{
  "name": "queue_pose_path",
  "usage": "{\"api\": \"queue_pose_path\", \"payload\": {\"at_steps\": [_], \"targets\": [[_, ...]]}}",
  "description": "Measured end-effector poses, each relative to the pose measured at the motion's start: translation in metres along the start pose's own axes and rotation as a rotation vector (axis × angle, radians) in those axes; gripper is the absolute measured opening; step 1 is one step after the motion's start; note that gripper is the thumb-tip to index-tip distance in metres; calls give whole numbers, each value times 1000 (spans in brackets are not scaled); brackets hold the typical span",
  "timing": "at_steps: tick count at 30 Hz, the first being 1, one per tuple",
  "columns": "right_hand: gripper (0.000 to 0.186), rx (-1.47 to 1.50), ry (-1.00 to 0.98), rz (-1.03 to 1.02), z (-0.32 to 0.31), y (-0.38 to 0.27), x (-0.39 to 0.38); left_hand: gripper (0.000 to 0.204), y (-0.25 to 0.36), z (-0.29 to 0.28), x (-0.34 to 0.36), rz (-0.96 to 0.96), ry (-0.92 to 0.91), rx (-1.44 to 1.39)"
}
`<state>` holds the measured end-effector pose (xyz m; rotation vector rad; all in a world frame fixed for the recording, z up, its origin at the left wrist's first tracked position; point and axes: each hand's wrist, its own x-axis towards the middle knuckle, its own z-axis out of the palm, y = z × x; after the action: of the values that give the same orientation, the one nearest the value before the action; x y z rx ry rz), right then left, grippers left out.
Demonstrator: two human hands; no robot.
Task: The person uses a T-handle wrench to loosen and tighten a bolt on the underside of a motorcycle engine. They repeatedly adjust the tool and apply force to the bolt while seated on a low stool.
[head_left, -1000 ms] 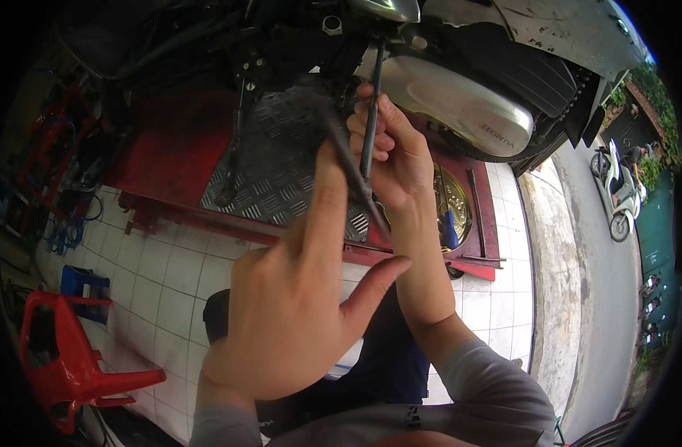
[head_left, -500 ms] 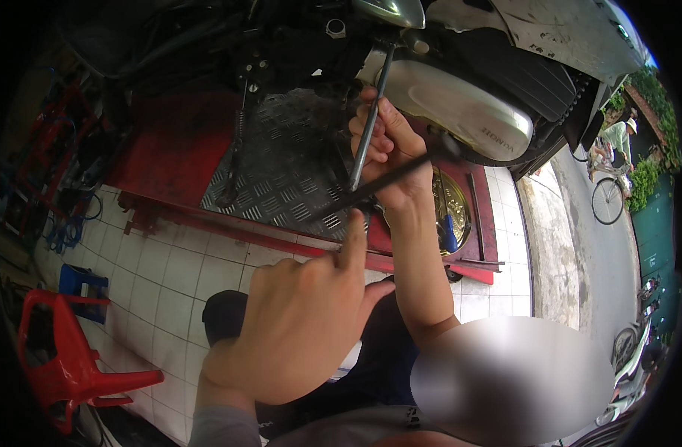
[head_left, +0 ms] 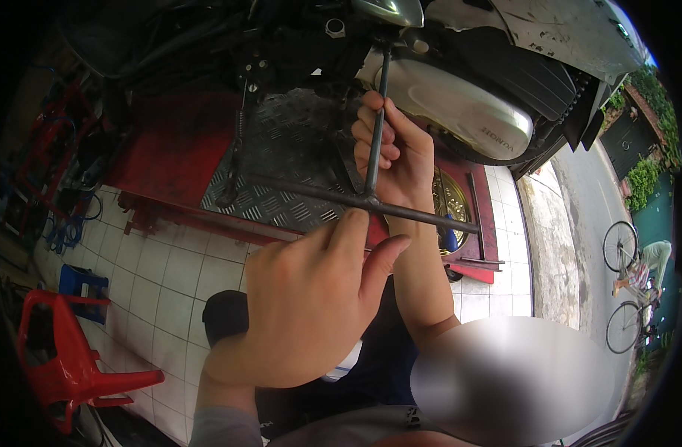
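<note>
R hand is curled round the T-handle wrench, shaft pointing away w/ far end beside silver motorbike cover, crossbar running approx L–R just beyond L hand, which grips nothing, thumb spread, index tip touching nr centre.

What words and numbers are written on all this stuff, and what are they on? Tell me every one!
Silver engine cover: one short word, upside down here; it's a brand, so I won't copy it.
Pale bike panel: dark marks, too small to read.
Grey shirt: small dark mark, too blurred to read.
T-shaped wrench: no writing I can see.
</note>
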<state>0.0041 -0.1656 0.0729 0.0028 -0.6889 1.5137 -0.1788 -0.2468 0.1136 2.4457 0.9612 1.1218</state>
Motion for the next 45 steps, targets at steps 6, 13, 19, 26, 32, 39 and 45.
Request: {"api": "queue_pose_path", "payload": {"at_steps": [6, 13, 19, 26, 32, 39, 45], "targets": [[17, 39, -15, 45, -3, -4, 0, 23, -1, 3, 1, 32, -10, -27], [19, 62, -12, 23, -1, -8, 1, 24, 2, 7, 6, 44, 7, -163], [22, -9, 45, 48, 7, -2, 3, 20, -7, 9, 13, 19, 151, -210], [24, -307, -199, 145, 9, -2, -3, 14, -14, 4, 21, -2, 293, -256], [22, -284, -74, 98, 15, 8, -2, 39, -3, 4, 20, 101, 342, -68], [18, -108, -52, 72, 12, 6, -2, 53, 3, -11, -5, -73, -103, 176], [18, -21, -21, 50, 10, 12, 2, 69, 4, -6, 4, 58, 77, -127]]}}
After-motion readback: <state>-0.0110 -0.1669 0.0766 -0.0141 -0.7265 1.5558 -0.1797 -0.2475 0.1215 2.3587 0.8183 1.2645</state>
